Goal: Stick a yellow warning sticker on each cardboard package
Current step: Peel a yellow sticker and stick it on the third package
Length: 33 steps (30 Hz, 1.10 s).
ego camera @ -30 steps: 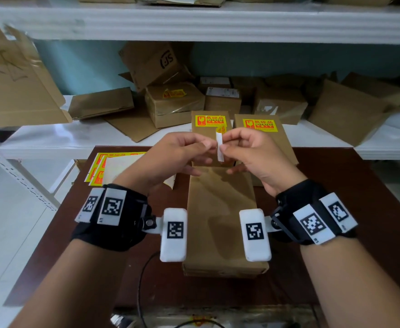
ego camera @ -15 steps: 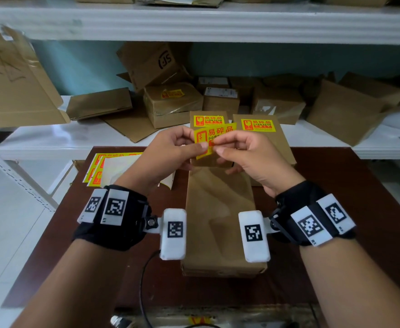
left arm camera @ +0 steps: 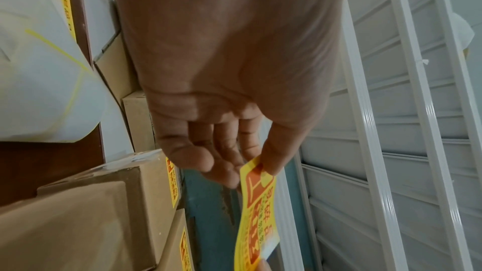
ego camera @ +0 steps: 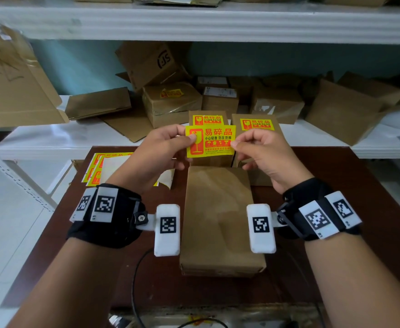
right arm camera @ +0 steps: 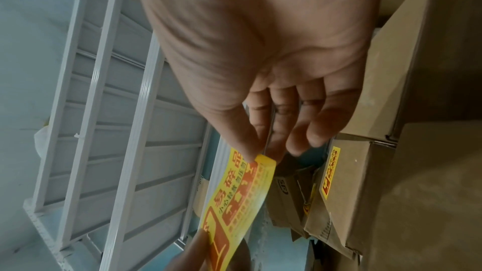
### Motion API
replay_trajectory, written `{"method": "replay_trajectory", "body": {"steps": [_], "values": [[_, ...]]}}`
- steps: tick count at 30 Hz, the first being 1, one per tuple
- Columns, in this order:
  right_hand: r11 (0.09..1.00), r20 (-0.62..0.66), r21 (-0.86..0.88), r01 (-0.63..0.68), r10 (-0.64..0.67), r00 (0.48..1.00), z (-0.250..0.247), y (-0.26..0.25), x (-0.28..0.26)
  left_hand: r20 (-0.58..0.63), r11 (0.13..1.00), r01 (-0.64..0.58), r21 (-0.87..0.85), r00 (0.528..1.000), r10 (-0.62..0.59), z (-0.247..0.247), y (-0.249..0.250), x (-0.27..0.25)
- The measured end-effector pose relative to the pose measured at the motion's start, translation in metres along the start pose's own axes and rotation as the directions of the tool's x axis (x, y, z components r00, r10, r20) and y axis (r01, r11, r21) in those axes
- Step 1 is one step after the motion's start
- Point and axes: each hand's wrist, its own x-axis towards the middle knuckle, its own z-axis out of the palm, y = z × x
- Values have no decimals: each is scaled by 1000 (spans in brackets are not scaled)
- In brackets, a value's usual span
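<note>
Sticker sheets (ego camera: pixel 95 170): far-left on brown table (ego camera: pixel 350 209), flat, glossy yellow/red w/ pale backing paper over them.
L hand (ego camera: pixel 156 155): raised above table, thumb + forefinger pinching left edge of yellow sticker (ego camera: pixel 210 141); other fingers loosely curled, touching nothing visible in left wrist view.
Sticker: held in air between both hands, printed face toward the person, long axis running left-right, text upright. Thin, glossy, rectangular, slight bow. Sits above far end of plain package (ego camera: pixel 219 221).
Plain package: brown cardboard, oblong, flat on table centre, long axis near-far, top face bare, matte, faint creases.
R hand (ego camera: pixel 265 155): thumb + forefinger pinching right edge of sticker; remaining fingers half curled, free.
Two labelled packages (ego camera: pixel 257 124): at far table edge behind sticker, each w/ yellow label on top face; appear to stand side by side, contact unclear.
Shelf (ego camera: pixel 52 143) behind: white metal, loose cardboard boxes piled.
</note>
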Motion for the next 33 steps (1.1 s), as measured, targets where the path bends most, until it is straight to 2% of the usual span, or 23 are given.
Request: {"method": "replay_trajectory", "body": {"steps": [5, 12, 22, 33], "values": [[999, 19, -19, -30, 31, 999, -3, 2, -1, -22, 1000, 14, 16, 1000, -14, 0, -1, 0], [996, 28, -6, -87, 87, 996, -6, 2, -7, -127, 992, 61, 112, 991, -47, -1, -6, 5], [987, 63, 3, -159, 159, 985, -7, 15, -11, -73, 976, 124, 178, 991, -112, -2, -13, 2], [976, 88, -92, -196, 204, 975, -15, 25, -14, -60, 944, 160, 289, 987, -149, 5, -23, 3]]}}
